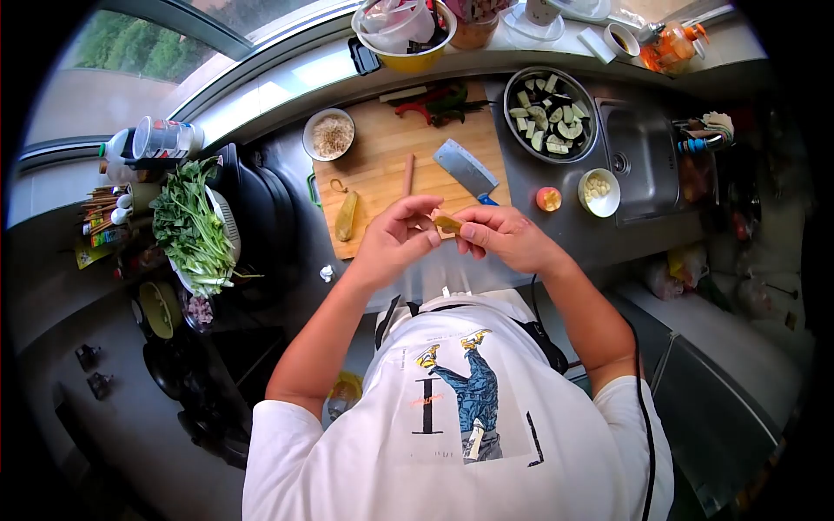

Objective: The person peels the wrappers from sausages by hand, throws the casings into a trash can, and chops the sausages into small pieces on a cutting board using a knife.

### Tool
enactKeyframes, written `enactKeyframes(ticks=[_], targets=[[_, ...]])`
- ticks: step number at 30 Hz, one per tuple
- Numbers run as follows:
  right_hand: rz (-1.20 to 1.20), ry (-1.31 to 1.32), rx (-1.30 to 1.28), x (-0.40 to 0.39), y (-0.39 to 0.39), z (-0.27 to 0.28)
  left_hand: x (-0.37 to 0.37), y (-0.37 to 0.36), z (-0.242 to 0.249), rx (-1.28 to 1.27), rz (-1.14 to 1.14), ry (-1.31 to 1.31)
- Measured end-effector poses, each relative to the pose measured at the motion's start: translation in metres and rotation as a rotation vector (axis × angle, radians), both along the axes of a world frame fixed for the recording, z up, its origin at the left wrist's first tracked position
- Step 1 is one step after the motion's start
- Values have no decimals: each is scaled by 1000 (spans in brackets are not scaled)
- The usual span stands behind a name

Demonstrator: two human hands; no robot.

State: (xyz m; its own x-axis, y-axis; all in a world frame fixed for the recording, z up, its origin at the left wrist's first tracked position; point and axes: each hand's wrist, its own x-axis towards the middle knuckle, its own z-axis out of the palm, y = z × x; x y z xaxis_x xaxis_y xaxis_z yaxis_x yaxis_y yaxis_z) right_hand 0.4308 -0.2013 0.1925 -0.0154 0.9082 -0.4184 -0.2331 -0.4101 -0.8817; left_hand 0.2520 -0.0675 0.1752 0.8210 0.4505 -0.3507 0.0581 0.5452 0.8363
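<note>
A small yellow-brown piece [448, 224], whose kind I cannot make out, is held between my hands above the front edge of the cutting board. My right hand [511, 238] pinches its right end between thumb and fingers. Curled around the other end, my left hand [398, 234] has thumb and fingertips closed against it, with the index finger lifted a little. A longer yellow-green vegetable [347, 217] lies on the wooden cutting board [382, 139], left of my left hand. Beyond my hands are a pinkish-brown stick [408, 174] and a cleaver [466, 168] with a blue handle.
Red and green peppers [443, 104] lie at the board's back. A bowl of pale shreds [332, 136] sits at its left corner. Rightward are a pan of cut eggplant [550, 115], a bowl of garlic [599, 192], a peeled fruit [548, 199] and the sink [647, 156]. Leafy greens [195, 226] stand left.
</note>
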Motion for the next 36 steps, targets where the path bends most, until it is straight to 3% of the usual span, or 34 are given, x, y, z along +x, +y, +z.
enactKeyframes(ticks=[1, 3, 10, 14, 17, 20, 22, 23, 25, 29, 30, 32, 33, 34, 35, 36], targets=[[-5, 81, 0, -2, -1, -4, 1, 0, 5, -1, 4, -2], [-13, 142, 6, -9, 1, -9, 2, 0, 11, 624, -70, 12], [-58, 287, -101, -11, 0, -11, -1, 13, 7, 609, -205, 217], [-50, 354, -144, -11, -4, -10, -1, 13, 10, 731, -243, 179], [-24, 549, -170, -11, -10, -11, 0, 10, 10, 710, -181, 139], [-63, 457, -206, -13, -11, -14, 2, 9, 10, 847, -149, 199], [-98, -41, -143, -23, -5, -9, 4, 7, 5, 1019, -101, 157], [-102, -39, -142, -29, -3, -11, 6, 7, 4, 1021, -105, 156], [-213, -416, 58, -43, 0, -23, 9, 6, 2, 1231, -118, 76], [-327, -396, 24, -50, 10, -29, 7, -5, -1, 1252, -179, 65], [-327, -396, 28, -48, 12, -34, 5, -5, -3, 1143, -138, 96], [-380, -150, -28, -45, 12, -45, 1, -3, -10, 1031, -99, 132], [-379, -147, -28, -42, 12, -43, -1, -1, -15, 870, -24, 214], [-375, 29, -79, -38, 12, -39, -1, 1, -19, 706, 51, 293], [-367, 205, -130, -36, 12, -35, -1, 3, -22, 707, 53, 295], [-363, 205, -130, -35, 12, -31, 0, 5, -25, 590, 91, 289]])
